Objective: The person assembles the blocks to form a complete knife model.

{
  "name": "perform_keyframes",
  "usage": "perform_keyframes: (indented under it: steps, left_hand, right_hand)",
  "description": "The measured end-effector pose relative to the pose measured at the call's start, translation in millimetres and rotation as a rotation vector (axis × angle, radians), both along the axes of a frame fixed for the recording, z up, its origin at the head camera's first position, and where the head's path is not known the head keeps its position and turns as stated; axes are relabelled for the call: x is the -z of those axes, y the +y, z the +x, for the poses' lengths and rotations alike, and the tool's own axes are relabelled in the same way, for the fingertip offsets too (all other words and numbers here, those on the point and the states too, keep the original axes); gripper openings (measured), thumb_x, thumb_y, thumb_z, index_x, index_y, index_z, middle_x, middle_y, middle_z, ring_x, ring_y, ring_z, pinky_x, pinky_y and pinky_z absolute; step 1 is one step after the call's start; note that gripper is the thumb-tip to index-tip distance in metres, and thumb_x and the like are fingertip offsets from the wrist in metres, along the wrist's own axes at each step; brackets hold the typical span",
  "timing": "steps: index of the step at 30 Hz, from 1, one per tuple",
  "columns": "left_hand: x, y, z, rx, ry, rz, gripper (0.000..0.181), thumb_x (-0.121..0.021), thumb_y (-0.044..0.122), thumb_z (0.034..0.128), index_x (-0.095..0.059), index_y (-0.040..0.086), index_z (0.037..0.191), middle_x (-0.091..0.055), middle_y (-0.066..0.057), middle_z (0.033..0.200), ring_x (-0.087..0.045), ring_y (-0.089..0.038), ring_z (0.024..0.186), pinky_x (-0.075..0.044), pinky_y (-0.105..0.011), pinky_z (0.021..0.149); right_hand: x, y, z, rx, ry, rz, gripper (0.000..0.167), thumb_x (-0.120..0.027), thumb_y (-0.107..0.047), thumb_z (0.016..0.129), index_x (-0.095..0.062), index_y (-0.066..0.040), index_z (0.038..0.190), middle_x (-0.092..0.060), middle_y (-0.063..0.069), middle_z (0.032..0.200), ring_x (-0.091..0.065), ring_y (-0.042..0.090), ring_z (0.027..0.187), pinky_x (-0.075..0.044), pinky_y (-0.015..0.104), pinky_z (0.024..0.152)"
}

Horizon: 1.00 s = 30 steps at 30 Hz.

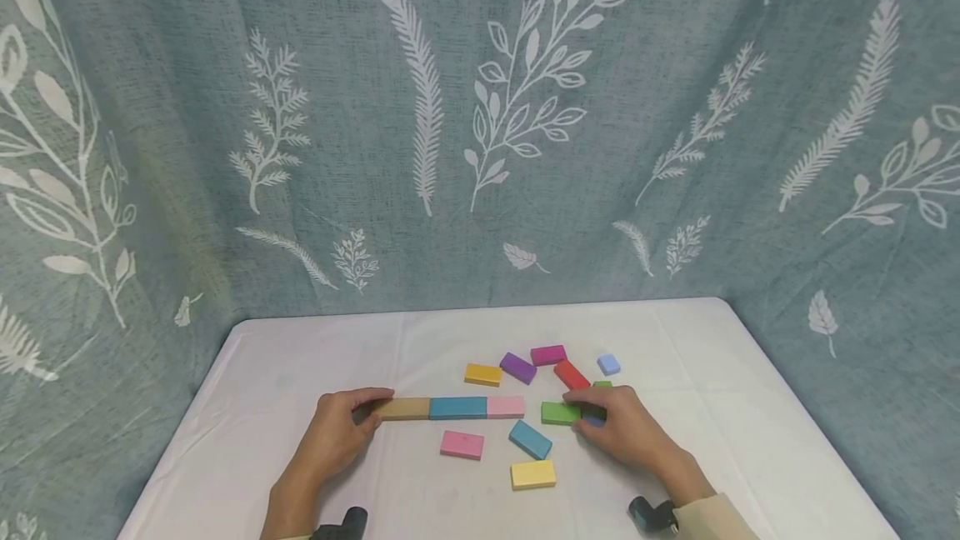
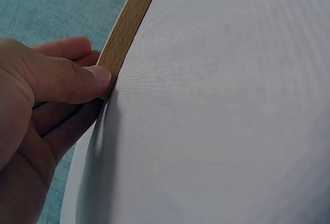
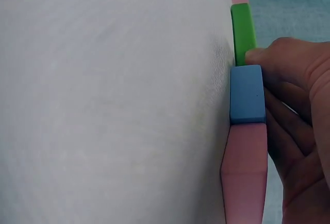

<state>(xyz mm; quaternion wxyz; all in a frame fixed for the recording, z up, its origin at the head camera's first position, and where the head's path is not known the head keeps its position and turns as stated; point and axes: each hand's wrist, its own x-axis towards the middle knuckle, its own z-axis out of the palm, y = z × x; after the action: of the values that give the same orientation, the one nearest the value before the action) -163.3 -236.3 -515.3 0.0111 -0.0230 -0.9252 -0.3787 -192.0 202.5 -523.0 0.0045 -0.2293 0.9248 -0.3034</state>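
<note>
A straight row lies on the table: a plain wooden block, a teal block and a light pink block, end to end. My left hand pinches the wooden block's left end, the thumb on its near side in the left wrist view. Just right of the row, across a small gap, a green block lies in line. My right hand pinches its right part between thumb and fingers. Partly hidden beneath that hand is a dark blue block. The right wrist view shows a blue block close to the thumb.
Behind the row lie an orange-yellow block, a purple block, a magenta block, a red block and a small light blue block. In front are a pink block, another teal block and a yellow block.
</note>
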Motion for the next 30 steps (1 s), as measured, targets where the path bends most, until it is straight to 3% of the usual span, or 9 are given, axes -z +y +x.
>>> perform_keyframes:
  steps: [12, 20, 30]
  left_hand:
    - [0.6, -0.9, -0.8, 0.004, 0.001, 0.007, 0.039, -0.079, -0.007, 0.0921, -0.081, 0.009, 0.128, -0.079, -0.014, 0.132, -0.069, -0.042, 0.135, -0.053, -0.061, 0.119]
    - [1.1, -0.6, -1.4, 0.008, -0.012, 0.001, 0.038, -0.079, -0.006, 0.0924, -0.081, 0.009, 0.128, -0.079, -0.014, 0.133, -0.069, -0.042, 0.135, -0.053, -0.062, 0.119]
    - [-0.2, -2.0, -2.4, 0.005, -0.010, -0.005, 0.038, -0.079, -0.005, 0.0928, -0.081, 0.009, 0.128, -0.079, -0.014, 0.133, -0.068, -0.041, 0.136, -0.053, -0.060, 0.119]
  right_hand:
    - [-8.5, -11, -12.0, -0.023, 0.023, -0.067, 0.038, -0.084, -0.005, 0.093, -0.080, -0.011, 0.130, -0.082, -0.003, 0.126, -0.078, 0.020, 0.121, -0.065, 0.046, 0.106]
    - [-6.1, -23, -15.2, -0.008, -0.059, -0.009, 0.040, -0.084, -0.004, 0.092, -0.080, -0.013, 0.131, -0.082, -0.002, 0.127, -0.076, 0.023, 0.124, -0.062, 0.052, 0.109]
    - [-3.9, -26, -14.6, 0.007, -0.046, 0.010, 0.040, -0.086, -0.004, 0.090, -0.081, -0.015, 0.129, -0.082, -0.004, 0.125, -0.076, 0.021, 0.122, -0.063, 0.051, 0.107]
